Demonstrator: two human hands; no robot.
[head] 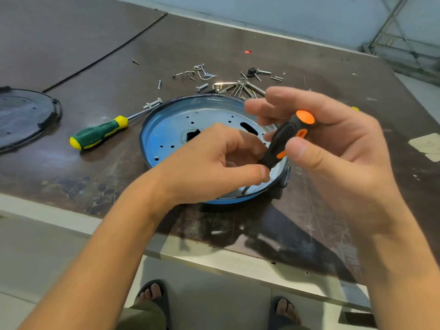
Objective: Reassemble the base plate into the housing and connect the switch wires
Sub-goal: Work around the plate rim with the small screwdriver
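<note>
Head view centres on the base plate (190, 129), a shallow blue-tinted metal disc with a raised rim, lying flat on the dark table (238, 39) near its front edge. Small holes, one long slot and a ragged central opening pierce its face. It looks like thin pressed sheet: probably light and stiff, slick on the face and possibly sharp at the rim, so I judge it best held by opposite edges of the rim, not by the holes.

Over its near right side the right hand (333, 148) is closed around the black-and-orange screwdriver (289, 136), thumb and fingers curled on the handle, the shaft pointing down towards the rim. The left hand (209, 165) pinches the lower end of that handle between thumb and fingertips, steadying it. The tip shows only as a small metal glint at the rim; whether it sits in a screw cannot be made out.

Farther out, a green-and-yellow screwdriver (100, 133) lies left of the plate, its shaft reaching the plate's far-left rim. Loose screws and clips (228, 79) are scattered just behind the plate. A dark round cover (23, 115), cut off by the left frame edge, lies well apart.

No switch wires are identifiable. The hands hide much of the plate's near half, and a dark part projecting at its right edge is too obscured to name.
</note>
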